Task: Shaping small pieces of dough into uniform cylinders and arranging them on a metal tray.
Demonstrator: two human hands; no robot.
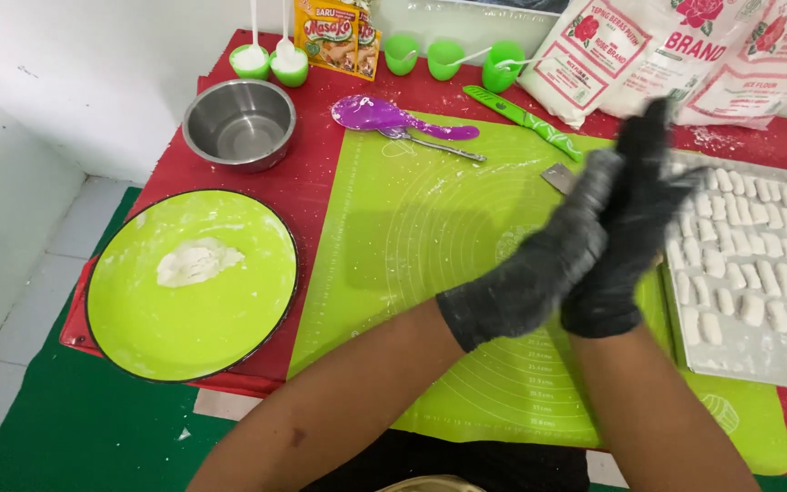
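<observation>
Both my hands wear black gloves dusted with flour and are pressed palm to palm above the right part of a lime-green rolling mat (pixel 430 237). My left hand (pixel 539 264) lies under and across my right hand (pixel 632 219), whose fingers point up and are blurred. Anything between the palms is hidden. Just right of the hands a grey tray (pixel 758 360) holds several rows of small white dough pieces (pixel 758 273). A lump of white dough (pixel 195 261) rests on a round green plate (pixel 229 337) at the left.
On the red table stand a steel bowl (pixel 239 123), a purple spoon (pixel 384 114), a green knife (pixel 521 118), a metal scraper (pixel 559 178), green cups (pixel 448 56), a seasoning packet (pixel 334 32) and flour bags (pixel 649 55). Walls close the back and left.
</observation>
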